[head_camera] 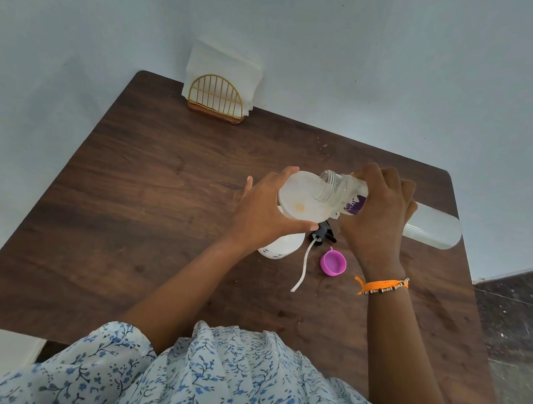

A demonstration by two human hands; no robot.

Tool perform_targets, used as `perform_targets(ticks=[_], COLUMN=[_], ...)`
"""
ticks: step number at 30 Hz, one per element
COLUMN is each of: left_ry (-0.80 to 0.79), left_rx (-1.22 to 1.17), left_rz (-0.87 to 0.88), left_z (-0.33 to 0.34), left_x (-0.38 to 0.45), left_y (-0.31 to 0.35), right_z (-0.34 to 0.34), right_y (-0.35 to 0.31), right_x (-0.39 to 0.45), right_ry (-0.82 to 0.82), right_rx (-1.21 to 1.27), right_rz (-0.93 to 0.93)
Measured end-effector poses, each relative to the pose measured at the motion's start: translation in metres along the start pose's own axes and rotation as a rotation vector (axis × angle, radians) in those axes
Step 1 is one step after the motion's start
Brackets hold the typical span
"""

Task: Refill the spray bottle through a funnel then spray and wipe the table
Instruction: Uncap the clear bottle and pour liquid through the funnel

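Left hand [262,209] was closed around the funnel [303,196] rim, funnel seated on the spray bottle [281,246] under the palm. Right hand [377,210] was wrapped around the tipped refill bottle [432,227], mouth over the funnel (flow not discernible). Sprayer head [320,235] and purple cap [333,262] lay on the table [157,186] between the wrists.

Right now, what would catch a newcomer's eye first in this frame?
Mid-table, the right hand tips a clear refill bottle mouth-first into a white funnel that the left hand steadies on the spray bottle. Just nearer lie a purple cap and the black sprayer head. A gold napkin holder stands at the far edge.
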State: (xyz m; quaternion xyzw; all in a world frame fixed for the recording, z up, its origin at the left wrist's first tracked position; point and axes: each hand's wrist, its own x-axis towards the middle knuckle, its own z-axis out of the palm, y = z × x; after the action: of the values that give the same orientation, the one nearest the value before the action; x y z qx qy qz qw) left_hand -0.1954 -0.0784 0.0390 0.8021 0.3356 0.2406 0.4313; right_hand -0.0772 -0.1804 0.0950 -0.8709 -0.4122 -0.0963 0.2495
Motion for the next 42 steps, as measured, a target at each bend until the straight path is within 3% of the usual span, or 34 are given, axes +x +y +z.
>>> perform_targets(ticks=[42], left_ry=[0.0], left_rx=[-0.018], left_rz=[0.004], left_z=[-0.001], left_x=[-0.0024], left_y=[0.0012], right_z=[0.0007], right_y=[-0.0002], right_x=[-0.0006], right_ry=[-0.018], right_rx=[-0.002], right_rz=[-0.002])
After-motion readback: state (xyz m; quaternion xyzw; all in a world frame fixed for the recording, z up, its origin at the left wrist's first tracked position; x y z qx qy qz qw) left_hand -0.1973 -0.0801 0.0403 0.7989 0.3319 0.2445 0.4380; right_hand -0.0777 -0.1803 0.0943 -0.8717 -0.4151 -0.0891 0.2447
